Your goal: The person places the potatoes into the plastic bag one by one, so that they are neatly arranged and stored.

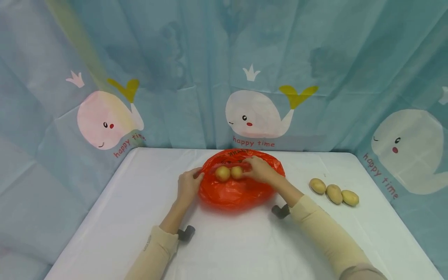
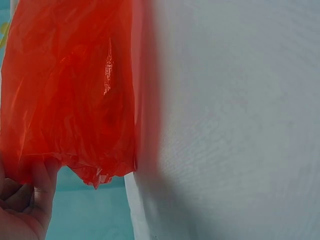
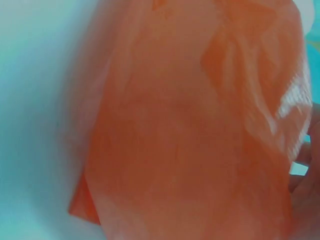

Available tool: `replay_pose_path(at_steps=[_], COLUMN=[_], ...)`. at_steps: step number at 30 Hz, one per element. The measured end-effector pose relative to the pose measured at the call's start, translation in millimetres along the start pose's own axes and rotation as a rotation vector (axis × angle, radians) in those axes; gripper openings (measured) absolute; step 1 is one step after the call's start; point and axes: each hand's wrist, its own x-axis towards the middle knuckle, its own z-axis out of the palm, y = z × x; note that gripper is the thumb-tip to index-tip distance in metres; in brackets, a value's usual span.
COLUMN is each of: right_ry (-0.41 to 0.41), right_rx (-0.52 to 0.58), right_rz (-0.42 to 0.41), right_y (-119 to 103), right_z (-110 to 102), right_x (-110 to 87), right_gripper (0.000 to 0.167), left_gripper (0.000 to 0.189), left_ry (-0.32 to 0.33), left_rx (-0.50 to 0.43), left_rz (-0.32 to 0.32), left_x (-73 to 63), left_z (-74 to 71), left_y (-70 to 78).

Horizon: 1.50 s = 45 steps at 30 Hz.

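A red plastic bag [image 1: 234, 196] with dark print stands on the white table, its mouth spread wide. My left hand [image 1: 188, 186] pinches the bag's left rim; the left wrist view shows the thumb and fingers [image 2: 44, 195] at the plastic's edge. Two yellowish potatoes sit side by side within the bag's mouth, a left potato [image 1: 222, 174] and a right potato [image 1: 236, 172]. Reaching over the rim from the right, my right hand [image 1: 260, 170] grips the right potato between thumb and fingers. In the right wrist view the bag [image 3: 190, 150] hides most of that hand.
Three more potatoes [image 1: 334, 193] lie in a row at the right on the white table [image 1: 224, 249]. Behind the table's far edge hangs a blue curtain [image 1: 196, 116] printed with whales. Dark wrist-camera mounts [image 1: 186, 233] stick out beneath both forearms.
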Motion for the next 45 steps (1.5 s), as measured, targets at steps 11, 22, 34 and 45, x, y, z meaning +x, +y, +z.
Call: replay_pose_path(at_steps=[11, 22, 34, 45], right_ry=[0.016, 0.092, 0.135, 0.121], right_rx=[-0.013, -0.016, -0.013, -0.09], right_rz=[-0.03, -0.038, -0.022, 0.015], right_y=[7, 24, 44, 65], right_z=[-25, -46, -73, -97], right_x=[-19.5, -43.1, -64.6, -82.4], right_gripper=[0.058, 0.049, 0.048, 0.045], left_gripper=[0.032, 0.033, 0.031, 0.031], left_ry=[0.011, -0.012, 0.016, 0.019], left_rx=[0.009, -0.012, 0.01, 0.0], left_rz=[0.008, -0.013, 0.025, 0.01], left_x=[0.5, -1.6, -1.0, -1.4], left_z=[-0.8, -0.4, -3.0, -1.4], left_y=[-0.5, -3.0, -4.0, -0.9])
